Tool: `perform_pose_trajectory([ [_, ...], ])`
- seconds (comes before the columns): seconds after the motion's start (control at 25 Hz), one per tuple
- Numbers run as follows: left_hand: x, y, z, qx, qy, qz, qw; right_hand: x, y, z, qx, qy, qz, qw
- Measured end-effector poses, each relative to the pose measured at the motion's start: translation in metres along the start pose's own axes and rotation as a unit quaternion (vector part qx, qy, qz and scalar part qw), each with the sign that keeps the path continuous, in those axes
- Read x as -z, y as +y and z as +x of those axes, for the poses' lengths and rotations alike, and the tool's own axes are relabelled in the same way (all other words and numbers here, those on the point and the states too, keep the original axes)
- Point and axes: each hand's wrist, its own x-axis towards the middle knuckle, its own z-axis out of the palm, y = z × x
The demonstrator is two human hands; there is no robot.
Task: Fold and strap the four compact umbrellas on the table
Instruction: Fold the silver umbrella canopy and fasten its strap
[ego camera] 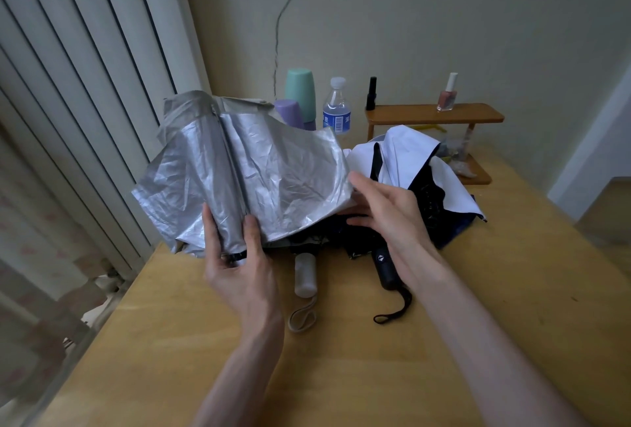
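A silver umbrella (246, 174) with loose, crumpled canopy is lifted above the wooden table (341, 358). My left hand (239, 266) grips its lower end, thumb and fingers curled round the bunched fabric. My right hand (386, 211) is beside the canopy's right edge, fingers straight, touching the fabric. Behind it lies a white and navy umbrella (409, 160), unfolded. A black umbrella handle (387, 269) with a wrist loop and a white handle (305, 274) with a beige loop lie on the table; their canopies are mostly hidden.
At the back stand a mint cup (300, 92), a purple cup (288, 112), a water bottle (337, 105) and a small wooden shelf (433, 114) with two nail polish bottles. White slatted panels run along the left. The table's right edge drops to the floor.
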Motion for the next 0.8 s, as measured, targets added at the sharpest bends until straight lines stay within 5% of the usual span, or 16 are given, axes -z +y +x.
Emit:
perform_pose_trajectory([
  [0.16,-0.003,0.001,-0.005,-0.005,-0.014,-0.001,1.000,0.007,0.006,0.007,0.055,0.048,0.014,0.997],
  [0.4,-0.002,0.004,-0.003,0.004,0.002,-0.018,1.000,-0.004,0.022,0.006,0.197,0.069,-0.110,0.972],
  [0.64,0.001,0.001,-0.002,0.011,0.006,-0.011,1.000,0.010,0.001,0.006,0.014,-0.035,-0.036,0.999],
  [0.8,-0.001,0.003,0.000,0.004,0.013,-0.008,1.000,0.016,0.005,0.007,0.053,-0.019,-0.057,0.997],
])
